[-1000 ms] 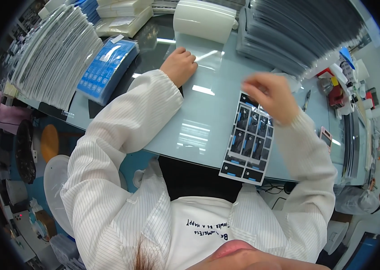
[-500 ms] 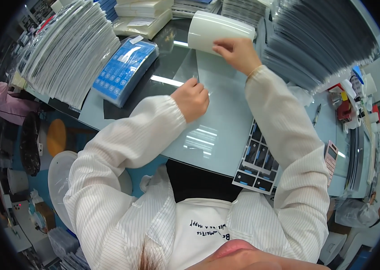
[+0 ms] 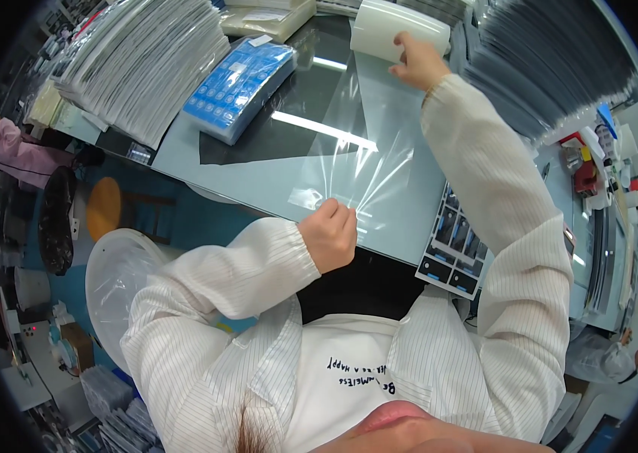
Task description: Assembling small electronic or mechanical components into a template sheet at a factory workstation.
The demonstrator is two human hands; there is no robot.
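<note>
A wide roll of clear film (image 3: 387,26) lies at the far middle of the table. Thin transparent film (image 3: 379,174) stretches from it toward the near table edge, gathered into bright creases. My left hand (image 3: 330,235) is closed on the film's end, just beyond the near edge. At the roll's right part, my right hand (image 3: 423,66) has its thumb and index finger apart, near or touching the roll; its other fingers are partly hidden. Beside my right forearm lies a sheet with black and blue rectangular pieces (image 3: 436,268).
Tall stacks of plastic-wrapped sheets (image 3: 134,72) rise at the left, and dark stacked sheets (image 3: 553,68) at the right. A blue wrapped pack (image 3: 240,87) rests on a dark sheet (image 3: 236,147). Below the table's left side stands a white bin (image 3: 100,283).
My left hand has moved toward me, drawing the film out over the near edge. My right hand remains at the roll, with its fingers more spread. The view has shifted slightly.
</note>
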